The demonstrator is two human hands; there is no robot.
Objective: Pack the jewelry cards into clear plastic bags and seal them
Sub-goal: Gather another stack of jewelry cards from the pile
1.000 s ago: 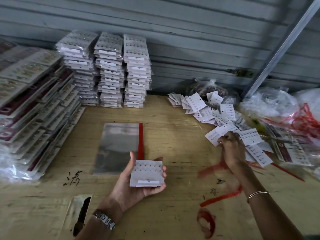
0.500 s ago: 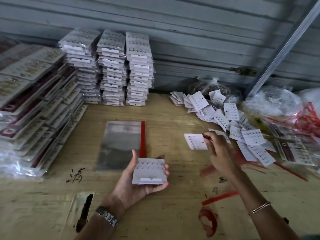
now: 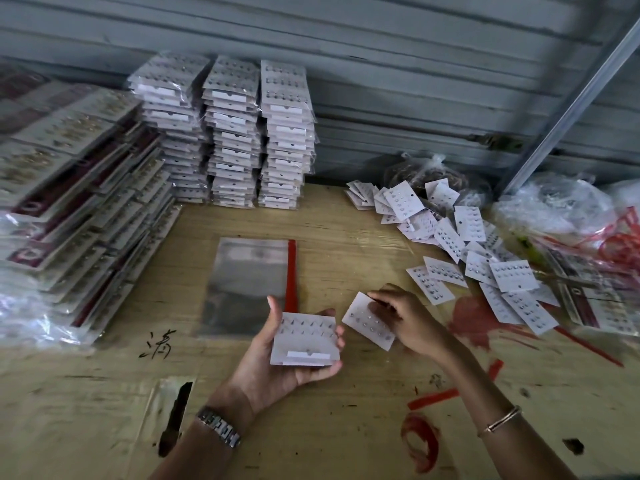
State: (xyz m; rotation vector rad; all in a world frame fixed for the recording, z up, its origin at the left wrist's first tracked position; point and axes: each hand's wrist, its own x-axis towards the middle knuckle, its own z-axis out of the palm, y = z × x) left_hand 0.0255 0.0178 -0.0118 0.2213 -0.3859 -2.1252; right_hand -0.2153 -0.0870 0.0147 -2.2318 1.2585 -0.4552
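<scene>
Judging from the bulk of finished goods on the wooden table (image 3: 346, 427), the job looks well under way but far from over. A slanted pile of larger bagged cards (image 3: 69, 188) fills the left side. Three tall stacks of bagged cards (image 3: 235, 133) stand against the back wall, wrapped in plastic, so that share seems packed and sealed. On the right a heap of loose jewelry cards (image 3: 467, 251) lies bare and scattered, with crumpled plastic and red bands beyond it; these are what is left to bag. Near the middle a clear plastic bag (image 3: 249, 285) lies flat with a red strip (image 3: 291, 271) along its right edge. It appears empty and unsealed, though I cannot tell whether it is one bag or several. Just in front of it the left hand (image 3: 273, 372) is palm up, thumb and curled fingers clasping a small stack of cards (image 3: 304, 341) above the table. Close beside it the right hand (image 3: 415, 323) pinches a single card (image 3: 367, 322) between thumb and fingertips, tilted toward the stack but not touching it. My reading is that a set is being gathered, so sliding it into the bag and closing the flap are not yet done for this batch. A few peeled red liner scraps (image 3: 450, 396) lie on the table near the right forearm, probably pulled off seals already closed.
</scene>
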